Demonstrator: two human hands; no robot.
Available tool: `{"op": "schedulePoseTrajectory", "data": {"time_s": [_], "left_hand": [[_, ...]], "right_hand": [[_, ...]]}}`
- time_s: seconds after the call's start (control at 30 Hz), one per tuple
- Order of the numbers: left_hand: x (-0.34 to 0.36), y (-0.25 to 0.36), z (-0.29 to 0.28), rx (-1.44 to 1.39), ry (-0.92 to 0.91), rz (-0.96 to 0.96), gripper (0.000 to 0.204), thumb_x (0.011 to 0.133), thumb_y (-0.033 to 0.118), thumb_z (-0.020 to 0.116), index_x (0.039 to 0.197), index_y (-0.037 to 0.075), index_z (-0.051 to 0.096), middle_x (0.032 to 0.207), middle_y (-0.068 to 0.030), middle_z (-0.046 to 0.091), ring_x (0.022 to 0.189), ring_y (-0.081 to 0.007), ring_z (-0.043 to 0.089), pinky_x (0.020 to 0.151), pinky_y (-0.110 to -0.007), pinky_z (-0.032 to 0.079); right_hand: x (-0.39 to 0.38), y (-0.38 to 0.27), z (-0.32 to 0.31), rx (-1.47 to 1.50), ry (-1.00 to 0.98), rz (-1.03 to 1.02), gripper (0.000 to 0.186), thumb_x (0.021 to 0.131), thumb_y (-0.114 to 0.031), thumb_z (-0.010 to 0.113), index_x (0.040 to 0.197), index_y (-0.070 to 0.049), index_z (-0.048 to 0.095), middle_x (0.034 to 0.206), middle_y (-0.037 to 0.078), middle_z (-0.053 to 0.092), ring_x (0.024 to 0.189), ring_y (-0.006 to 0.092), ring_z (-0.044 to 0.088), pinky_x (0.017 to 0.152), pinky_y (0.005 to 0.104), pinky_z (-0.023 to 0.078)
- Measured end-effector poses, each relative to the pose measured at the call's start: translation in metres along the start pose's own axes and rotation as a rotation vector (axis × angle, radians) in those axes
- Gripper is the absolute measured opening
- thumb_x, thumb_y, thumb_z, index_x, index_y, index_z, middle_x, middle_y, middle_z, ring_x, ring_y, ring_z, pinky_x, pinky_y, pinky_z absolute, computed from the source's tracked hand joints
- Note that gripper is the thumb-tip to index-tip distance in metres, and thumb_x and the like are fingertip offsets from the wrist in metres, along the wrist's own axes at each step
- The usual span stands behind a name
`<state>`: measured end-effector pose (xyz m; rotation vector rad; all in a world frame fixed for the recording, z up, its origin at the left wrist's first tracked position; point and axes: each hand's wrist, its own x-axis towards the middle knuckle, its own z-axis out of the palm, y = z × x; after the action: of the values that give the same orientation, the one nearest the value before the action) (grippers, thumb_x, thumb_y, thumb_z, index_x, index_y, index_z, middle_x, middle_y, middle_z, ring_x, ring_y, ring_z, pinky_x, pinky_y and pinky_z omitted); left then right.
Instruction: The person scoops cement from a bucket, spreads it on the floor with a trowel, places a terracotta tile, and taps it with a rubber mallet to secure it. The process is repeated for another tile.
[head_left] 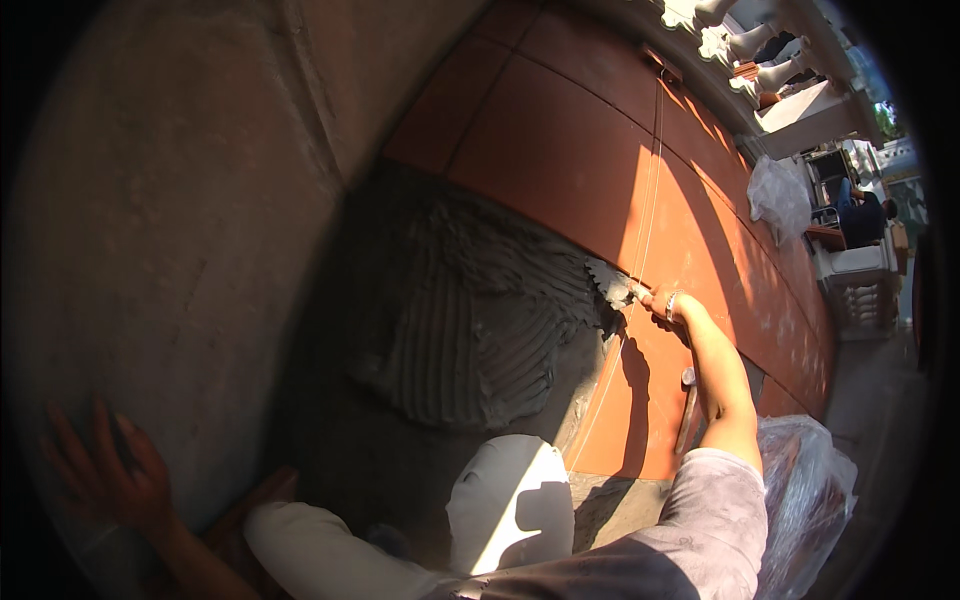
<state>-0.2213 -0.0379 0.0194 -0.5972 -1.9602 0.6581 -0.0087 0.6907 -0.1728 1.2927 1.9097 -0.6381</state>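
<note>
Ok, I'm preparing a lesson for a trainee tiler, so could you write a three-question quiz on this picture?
1. Which hand holds the trowel?
2. True or false: the mortar is smooth, without any ridges.
3. The string runs over the:
a) wall
b) tiles
c) plastic

Key:
1. The right hand.
2. False; it has combed ridges.
3. b

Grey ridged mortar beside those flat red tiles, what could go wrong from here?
The grey toothed trowel in the right hand might snag the thin white string close by, or smear mortar onto the red tiles. The white-trousered knee, seemingly near the mortar, could flatten its ridges.
</note>
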Motion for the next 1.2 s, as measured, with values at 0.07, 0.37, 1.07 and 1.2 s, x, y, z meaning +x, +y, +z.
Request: {"op": "schedulePoseTrajectory", "data": {"time_s": [0.07, 0.37, 1.07, 1.2], "left_hand": [[-0.003, 0.001, 0.000, -0.006, 0.000, -0.016, 0.023, 0.094, 0.034, 0.064, 0.110, 0.021, 0.075, 0.133, -0.0071, 0.063, 0.126, -0.0281, 0.056, 0.104, -0.040, 0.035], [0.001, -0.003, -0.004, -0.050, 0.022, 0.042, 0.027, 0.090, 0.035, 0.067, 0.112, 0.022, 0.075, 0.133, -0.0081, 0.062, 0.124, -0.0304, 0.056, 0.102, -0.041, 0.039], [0.001, 0.003, -0.003, 0.086, -0.009, -0.007, 0.023, 0.090, 0.037, 0.069, 0.106, 0.024, 0.077, 0.119, -0.0050, 0.070, 0.112, -0.0297, 0.063, 0.091, -0.041, 0.049], [-0.003, -0.002, -0.003, 0.044, -0.045, 0.023, 0.024, 0.091, 0.037, 0.068, 0.107, 0.022, 0.076, 0.121, -0.0057, 0.069, 0.113, -0.0299, 0.063, 0.092, -0.040, 0.049]], "right_hand": [[-0.016, 0.012, 0.002, -0.029, -0.016, 0.064, 0.034, 0.097, -0.034, 0.052, 0.086, -0.002, 0.058, 0.062, 0.009, 0.058, 0.048, 0.0204, 0.055, 0.045, 0.0380, 0.046], [-0.044, -0.138, -0.005, -0.216, 0.065, -0.404, 0.047, 0.099, -0.043, 0.051, 0.094, 0.003, 0.063, 0.058, 0.007, 0.054, 0.049, 0.0177, 0.053, 0.050, 0.0371, 0.043], [-0.025, -0.212, -0.016, -0.685, 0.034, -0.157, 0.057, 0.099, -0.050, 0.046, 0.095, 0.003, 0.063, 0.075, 0.014, 0.066, 0.061, 0.0237, 0.063, 0.059, 0.0381, 0.054], [-0.011, -0.173, -0.020, -0.737, -0.008, -0.176, 0.055, 0.100, -0.049, 0.046, 0.094, 0.003, 0.063, 0.074, 0.015, 0.066, 0.060, 0.0238, 0.064, 0.059, 0.0375, 0.054]]}}
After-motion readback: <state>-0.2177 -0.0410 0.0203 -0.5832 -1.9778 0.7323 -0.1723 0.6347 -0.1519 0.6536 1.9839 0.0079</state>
